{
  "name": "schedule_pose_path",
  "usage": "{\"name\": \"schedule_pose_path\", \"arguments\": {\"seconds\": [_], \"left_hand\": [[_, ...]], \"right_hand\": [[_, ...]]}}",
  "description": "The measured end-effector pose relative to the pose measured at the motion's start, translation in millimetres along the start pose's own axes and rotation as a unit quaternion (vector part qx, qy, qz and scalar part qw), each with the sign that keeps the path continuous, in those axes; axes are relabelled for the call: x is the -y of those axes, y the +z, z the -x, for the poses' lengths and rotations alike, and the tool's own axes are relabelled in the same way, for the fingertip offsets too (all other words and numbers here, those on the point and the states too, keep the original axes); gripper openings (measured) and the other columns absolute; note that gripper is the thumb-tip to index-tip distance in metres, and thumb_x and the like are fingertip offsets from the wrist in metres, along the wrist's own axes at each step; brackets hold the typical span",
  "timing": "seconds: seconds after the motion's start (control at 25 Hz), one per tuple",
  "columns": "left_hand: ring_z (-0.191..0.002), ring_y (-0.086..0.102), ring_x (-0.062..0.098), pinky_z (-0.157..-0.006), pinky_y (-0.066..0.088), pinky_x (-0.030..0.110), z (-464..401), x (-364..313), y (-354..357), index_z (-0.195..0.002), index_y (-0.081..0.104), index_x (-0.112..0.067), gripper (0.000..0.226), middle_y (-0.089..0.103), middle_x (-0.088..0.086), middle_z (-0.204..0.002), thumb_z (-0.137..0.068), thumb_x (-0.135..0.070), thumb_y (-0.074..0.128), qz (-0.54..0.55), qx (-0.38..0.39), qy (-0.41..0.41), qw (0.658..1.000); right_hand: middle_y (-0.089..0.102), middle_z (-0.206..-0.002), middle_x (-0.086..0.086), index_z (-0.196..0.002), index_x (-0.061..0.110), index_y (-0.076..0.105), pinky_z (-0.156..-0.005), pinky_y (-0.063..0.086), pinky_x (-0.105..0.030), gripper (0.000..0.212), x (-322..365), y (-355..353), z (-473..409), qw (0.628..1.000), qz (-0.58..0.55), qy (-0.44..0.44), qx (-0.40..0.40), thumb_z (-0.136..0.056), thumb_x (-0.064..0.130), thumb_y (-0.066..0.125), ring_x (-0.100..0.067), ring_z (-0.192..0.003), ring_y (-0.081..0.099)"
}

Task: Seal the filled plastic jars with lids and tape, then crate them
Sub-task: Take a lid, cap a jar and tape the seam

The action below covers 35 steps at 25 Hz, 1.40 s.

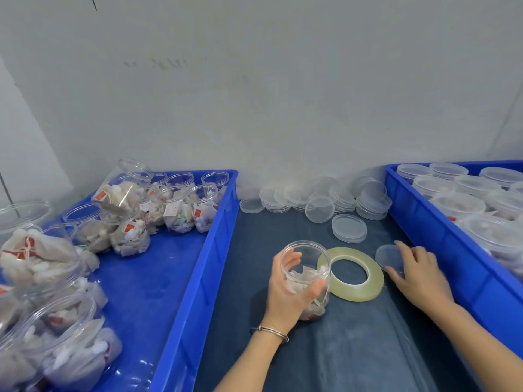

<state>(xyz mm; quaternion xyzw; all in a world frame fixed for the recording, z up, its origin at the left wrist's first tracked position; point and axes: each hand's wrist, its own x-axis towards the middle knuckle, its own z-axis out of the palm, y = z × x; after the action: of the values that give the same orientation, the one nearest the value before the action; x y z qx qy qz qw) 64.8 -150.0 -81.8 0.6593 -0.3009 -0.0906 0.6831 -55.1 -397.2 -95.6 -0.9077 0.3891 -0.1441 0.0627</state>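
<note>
My left hand (288, 290) grips a clear plastic jar (310, 261) that stands upright on the dark table, open-topped and filled with white tea bags. A flat ring of yellowish tape (353, 284) lies just right of the jar, partly behind it. My right hand (418, 273) reaches over a single clear lid (389, 257) lying flat on the table, with finger and thumb curled around its edges. More clear lids (319, 199) lie in loose stacks at the back of the table.
A blue crate (198, 278) on the left holds several filled jars without lids (181, 207). A second blue crate (441, 239) on the right holds several lidded jars (458, 205). A grey wall rises close behind the table.
</note>
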Motion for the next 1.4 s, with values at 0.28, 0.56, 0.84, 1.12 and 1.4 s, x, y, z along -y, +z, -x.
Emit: {"name": "schedule_pose_path", "arguments": {"seconds": [0.28,0.56,0.84,1.12,1.4], "left_hand": [[-0.117,0.054,0.008,-0.098,0.041,0.016,-1.9,0.0,-3.0,-0.12,0.046,-0.021,0.08,0.055,0.002,-0.121,-0.05,-0.044,0.078,0.017,0.024,-0.002,1.0],[-0.112,0.057,0.008,-0.096,0.044,0.02,-7.2,5.2,-3.4,-0.117,0.049,-0.023,0.074,0.059,0.0,-0.118,-0.053,-0.035,0.084,-0.007,0.034,0.018,0.999],[-0.093,0.062,0.012,-0.084,0.042,0.026,-15.1,-9.8,3.0,-0.11,0.052,-0.023,0.05,0.068,-0.004,-0.099,-0.067,-0.045,0.067,-0.362,0.038,0.236,0.901],[-0.076,0.053,-0.025,-0.065,0.043,0.0,-15.6,0.2,-5.8,-0.094,0.045,-0.041,0.07,0.054,-0.018,-0.092,-0.059,0.003,0.085,-0.209,0.107,0.034,0.971],[-0.065,0.054,0.0,-0.06,0.043,0.012,-17.5,-24.5,1.1,-0.091,0.039,-0.024,0.087,0.062,-0.013,-0.062,-0.025,-0.05,0.089,-0.402,-0.025,0.263,0.877]], "right_hand": [[0.025,-0.151,-0.014,-0.151,0.029,0.009,-0.107,0.027,-0.046,0.076,4.6,-13.2,-19.4,0.973,0.119,0.059,0.189,-0.09,0.069,0.027,-0.031,-0.139,0.021],[0.047,-0.111,-0.003,-0.138,0.062,0.019,-0.087,0.037,-0.036,0.059,108.7,-86.3,38.4,0.959,-0.211,-0.185,0.048,-0.08,0.065,0.027,-0.019,-0.108,0.042],[0.034,-0.144,-0.002,-0.14,0.038,0.032,-0.109,0.021,-0.031,0.053,171.6,-63.3,64.5,0.95,0.042,-0.307,-0.04,-0.092,0.059,0.032,-0.022,-0.129,0.032],[0.042,-0.139,-0.005,-0.135,0.037,0.048,-0.102,0.03,-0.026,0.045,153.8,-72.1,58.6,0.911,-0.021,-0.41,0.037,-0.092,0.05,0.05,-0.023,-0.126,0.04],[0.059,-0.07,-0.012,-0.091,0.023,0.072,-0.047,0.041,-0.028,0.043,191.7,-54.5,84.7,0.962,0.118,-0.224,-0.103,-0.06,0.052,0.075,-0.026,-0.051,0.051]]}}
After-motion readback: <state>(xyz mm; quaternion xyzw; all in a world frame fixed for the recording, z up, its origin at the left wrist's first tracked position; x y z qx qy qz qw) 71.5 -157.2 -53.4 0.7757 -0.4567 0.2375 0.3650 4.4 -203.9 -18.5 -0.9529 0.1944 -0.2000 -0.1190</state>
